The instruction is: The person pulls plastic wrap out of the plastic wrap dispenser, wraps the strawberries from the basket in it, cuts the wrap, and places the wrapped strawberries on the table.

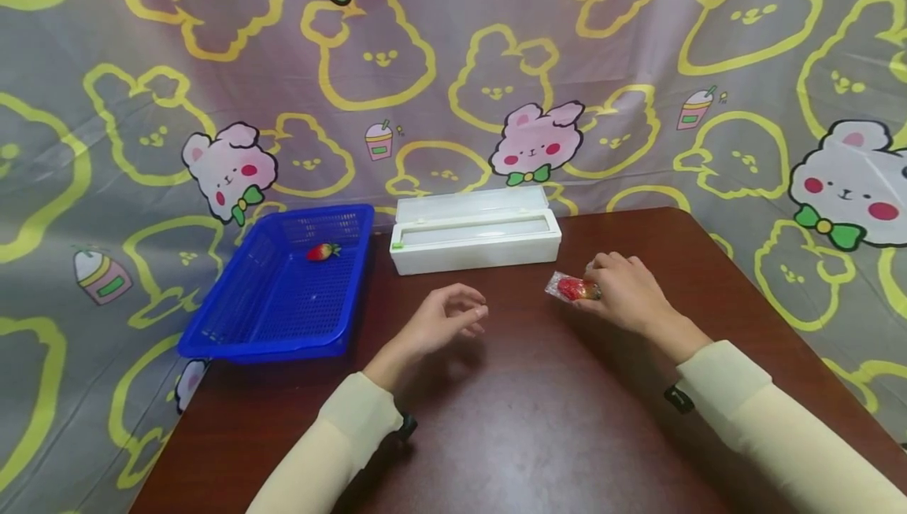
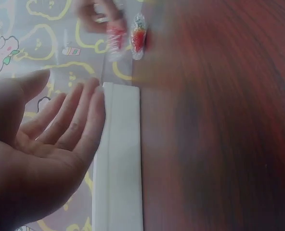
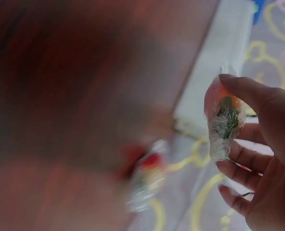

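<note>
A strawberry in clear plastic film is pinched between the thumb and fingers of my right hand, right of the white box. Below it, a second film-wrapped strawberry lies on the table; the right wrist view shows this one blurred. My left hand hovers over the table in front of the box, empty, its fingers loosely bent. In the left wrist view its palm and fingers appear beside the box. The long white box resembles a cling film dispenser, its lid raised at the back.
A blue plastic basket stands at the left of the brown table, with an unwrapped strawberry inside near its back. Behind the table hangs a patterned curtain.
</note>
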{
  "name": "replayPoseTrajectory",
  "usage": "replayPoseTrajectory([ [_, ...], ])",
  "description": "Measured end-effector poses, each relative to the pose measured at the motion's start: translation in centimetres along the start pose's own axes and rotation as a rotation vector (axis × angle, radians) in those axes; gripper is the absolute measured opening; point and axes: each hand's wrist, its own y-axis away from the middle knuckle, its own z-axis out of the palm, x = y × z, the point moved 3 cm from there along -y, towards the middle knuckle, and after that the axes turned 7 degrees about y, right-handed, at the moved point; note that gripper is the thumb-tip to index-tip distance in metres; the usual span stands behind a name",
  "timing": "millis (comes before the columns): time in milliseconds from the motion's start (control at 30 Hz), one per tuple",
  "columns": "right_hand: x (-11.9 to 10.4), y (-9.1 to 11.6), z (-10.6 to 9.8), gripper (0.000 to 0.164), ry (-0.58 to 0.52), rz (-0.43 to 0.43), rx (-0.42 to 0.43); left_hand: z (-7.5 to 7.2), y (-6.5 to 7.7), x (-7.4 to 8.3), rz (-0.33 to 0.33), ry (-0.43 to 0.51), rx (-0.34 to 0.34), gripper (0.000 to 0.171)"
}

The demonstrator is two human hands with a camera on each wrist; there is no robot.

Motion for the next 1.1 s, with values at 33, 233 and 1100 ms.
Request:
replayPoseTrajectory([
  [33,0.7,0.2,0.4,0.047,0.004,0.025,-0.014,-0.1,0.1,0.0,-0.002,-0.016,-0.006,0.029],
  [233,3.7,1.1,2.8,0.035,0.035,0.112,-0.062,-0.1,0.5,-0.1,-0.019,-0.053,-0.043,0.028],
  [1100,0.7,-1.3,-1.6,0.05,-0.037,0.059,-0.036,-3.2,4.5,7.2,0.144,-0.486,-0.058,0.012],
])
